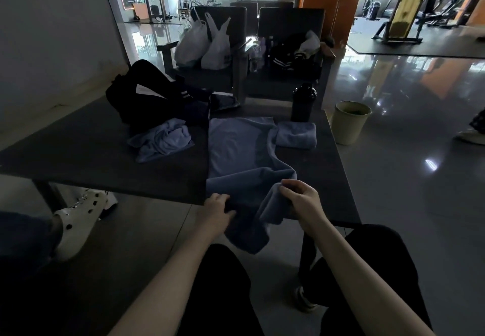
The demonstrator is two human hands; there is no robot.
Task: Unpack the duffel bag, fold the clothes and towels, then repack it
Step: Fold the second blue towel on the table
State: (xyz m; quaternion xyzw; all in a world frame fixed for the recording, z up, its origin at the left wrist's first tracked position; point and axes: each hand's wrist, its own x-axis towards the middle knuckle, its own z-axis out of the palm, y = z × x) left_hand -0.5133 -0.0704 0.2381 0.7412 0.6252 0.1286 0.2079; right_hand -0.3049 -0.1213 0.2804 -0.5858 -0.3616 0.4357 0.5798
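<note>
So the long blue-grey terry towel (236, 149) is lying flat down the right half of the dark tabletop (91, 152), and its near end is spilling over the 6 o'clock edge toward the person's lap. The right hand (301, 200) is pinching a lifted corner of it between thumb and fingers (287, 192). The left hand (217, 211) is gripping the near edge at about 7 o'clock, curled into the cloth right at the table's lip. My guess is they're setting up the first fold.

What could go sideways: a fair chunk is hanging off the edge, so a slack grip could let the weight drag the whole thing onto the floor. The hands are also holding at uneven heights, so the fold might come out crooked.

Around it, a folded blue-grey towel (296, 135) is sitting just beside it at 1 o'clock. A crumpled blue-grey cloth (162, 141) is lying at 10, the black duffel bag (141, 91) is slumping behind that at 11, and a black shaker bottle (303, 102) is standing near 12.

Hard to make out: the light is dim and the bag is blending into the dark clothes next to it, so I can't tell what's inside. The left fingertips are hiding under the towel.
</note>
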